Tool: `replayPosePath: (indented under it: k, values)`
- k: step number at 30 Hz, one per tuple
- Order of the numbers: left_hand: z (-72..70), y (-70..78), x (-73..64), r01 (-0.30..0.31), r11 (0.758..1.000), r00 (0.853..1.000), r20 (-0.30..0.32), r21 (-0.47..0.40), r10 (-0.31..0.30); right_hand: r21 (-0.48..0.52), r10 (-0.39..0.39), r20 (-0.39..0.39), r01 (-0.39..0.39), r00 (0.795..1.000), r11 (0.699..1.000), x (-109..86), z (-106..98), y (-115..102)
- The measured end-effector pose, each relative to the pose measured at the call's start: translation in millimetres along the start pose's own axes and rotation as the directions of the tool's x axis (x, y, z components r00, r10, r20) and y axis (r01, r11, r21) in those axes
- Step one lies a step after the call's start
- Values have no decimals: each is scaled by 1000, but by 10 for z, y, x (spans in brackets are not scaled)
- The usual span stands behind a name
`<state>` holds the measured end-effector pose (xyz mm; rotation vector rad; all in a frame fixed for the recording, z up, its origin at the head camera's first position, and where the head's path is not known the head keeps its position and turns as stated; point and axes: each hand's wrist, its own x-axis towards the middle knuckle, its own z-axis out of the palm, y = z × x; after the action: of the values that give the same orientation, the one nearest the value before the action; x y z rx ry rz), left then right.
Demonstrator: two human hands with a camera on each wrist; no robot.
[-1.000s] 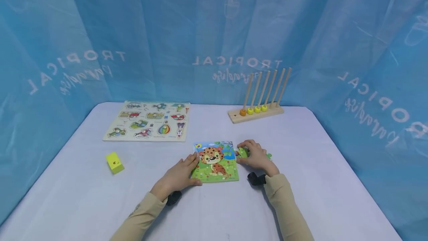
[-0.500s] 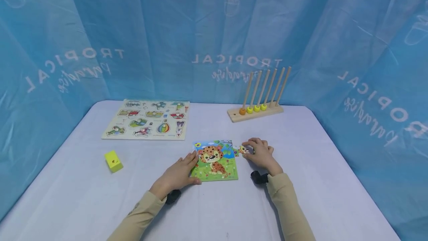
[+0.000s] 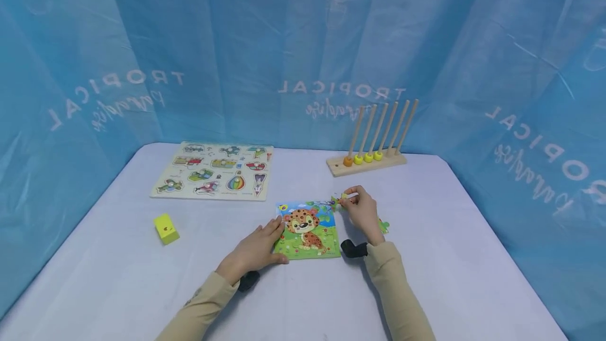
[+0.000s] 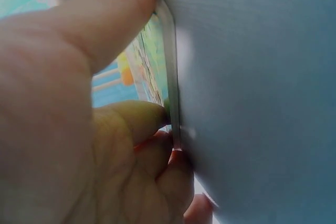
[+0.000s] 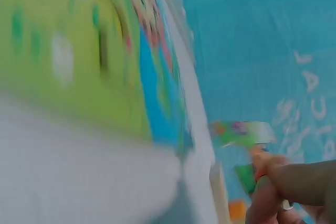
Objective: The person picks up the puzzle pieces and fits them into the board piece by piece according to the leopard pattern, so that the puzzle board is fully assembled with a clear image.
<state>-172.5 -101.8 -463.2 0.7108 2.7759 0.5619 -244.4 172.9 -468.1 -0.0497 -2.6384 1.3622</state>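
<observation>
A square jigsaw puzzle (image 3: 307,251) with a spotted leopard cub lies on the white table. My left hand (image 3: 253,248) rests along its left side, thumb at the lower corner and fingers extended over the edge. In the left wrist view, the thumb and fingertips sit against the puzzle's edge (image 4: 170,72). Just past the upper right corner, my right hand (image 3: 363,213) pinches a small colourful puzzle piece (image 3: 335,201), which overlaps that corner from the head. The right wrist view shows the piece (image 5: 244,134) at the fingertips, blurred. Partly behind the right wrist lies a green piece (image 3: 384,226).
At the back left lies a wooden peg puzzle (image 3: 222,172) with vehicle shapes. A wooden bead rack (image 3: 341,169) with upright rods and several beads stands at the back right. Left of my left hand is a yellow block (image 3: 166,229). A blue curtain (image 3: 246,51) surrounds the table.
My right hand has shifted from right of the puzzle toward its upper right corner, bringing a piece along. A green piece shows again behind the wrist. My left hand stays put.
</observation>
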Motion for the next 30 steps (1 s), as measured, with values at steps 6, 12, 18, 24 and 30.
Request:
replayPosePath:
  k: [6,12,18,24,30]
  values:
    - [-36,-3,15,-3,1000,1000,-4,5,3,156,-51,197,20,979,988,-173,258,-314]
    - [-35,12,23,2,1000,1000,2,-25,-2,-149,-78,346,137,935,979,-312,577,-411]
    - [-74,-9,-2,10,1000,1000,3,-11,-10,-273,-74,296,159,952,949,-285,731,-525]
    - [-110,-3,-17,-5,1000,1000,5,-8,5,-278,-76,289,160,954,947,-264,756,-560]
    - [-75,31,-21,6,999,1000,27,-33,-5,40,-99,392,91,915,995,-109,475,-336]
